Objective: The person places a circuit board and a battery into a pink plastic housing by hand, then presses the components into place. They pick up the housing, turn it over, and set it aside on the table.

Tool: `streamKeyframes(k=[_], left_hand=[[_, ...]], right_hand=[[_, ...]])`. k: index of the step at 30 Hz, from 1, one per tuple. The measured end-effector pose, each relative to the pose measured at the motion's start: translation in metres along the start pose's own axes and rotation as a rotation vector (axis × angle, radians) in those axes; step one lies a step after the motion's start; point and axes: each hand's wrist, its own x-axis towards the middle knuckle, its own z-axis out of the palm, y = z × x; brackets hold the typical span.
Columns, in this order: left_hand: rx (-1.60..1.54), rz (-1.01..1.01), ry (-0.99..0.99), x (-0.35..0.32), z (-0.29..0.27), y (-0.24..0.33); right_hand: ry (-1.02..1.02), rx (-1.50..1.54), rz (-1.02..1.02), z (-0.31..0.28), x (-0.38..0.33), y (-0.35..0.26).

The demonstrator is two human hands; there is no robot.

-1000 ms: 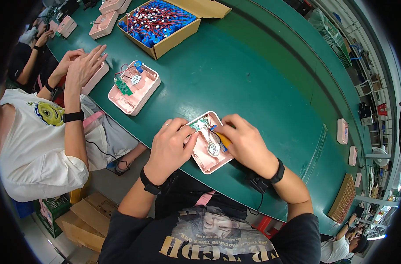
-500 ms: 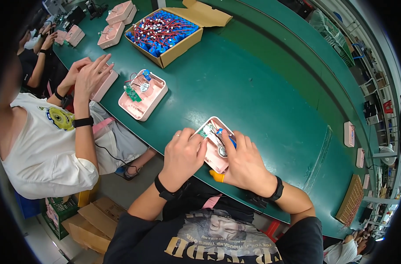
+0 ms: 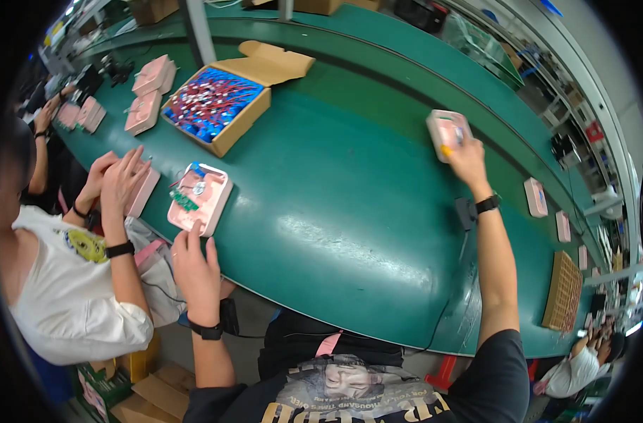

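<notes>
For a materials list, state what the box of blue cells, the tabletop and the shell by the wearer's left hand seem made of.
Box: likely cardboard; matte brown, bent flap. Tabletop: perhaps rubber or laminate; glossy green, bright reflections. Shell: probably moulded plastic; smooth pale pink, rounded corners.

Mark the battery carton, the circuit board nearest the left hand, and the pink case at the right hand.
Battery carton point(image 3: 245, 125), head view, right wall.
Circuit board point(image 3: 184, 200), head view, middle of its face.
Pink case point(image 3: 435, 135), head view, left wall.
</notes>
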Motion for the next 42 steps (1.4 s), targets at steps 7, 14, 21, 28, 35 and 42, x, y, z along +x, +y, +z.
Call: streamKeyframes(k=[7,14,21,28,35,42], left_hand=[[-0.163,-0.056,0.064,-0.002,0.019,0.003],[-0.253,0.082,-0.003,-0.004,0.009,0.013],[-0.464,0.342,-0.182,-0.008,0.012,0.065],[-0.537,0.385,-0.257,0.004,0.009,0.092],[-0.608,0.288,-0.188,0.015,0.044,0.116],[-1.165,-0.168,-0.518,0.024,0.061,0.113]], right_hand=[[-0.005,-0.057,0.312,0.029,0.032,0.114],[0.295,-0.024,-0.107,-0.001,-0.004,0.021],[-0.479,0.692,-0.57,-0.009,-0.108,-0.175],[-0.37,0.785,-0.728,0.005,-0.133,-0.177],[-0.674,1.139,-0.484,-0.007,-0.129,-0.176],[-0.632,0.845,-0.33,0.006,-0.099,-0.15]])
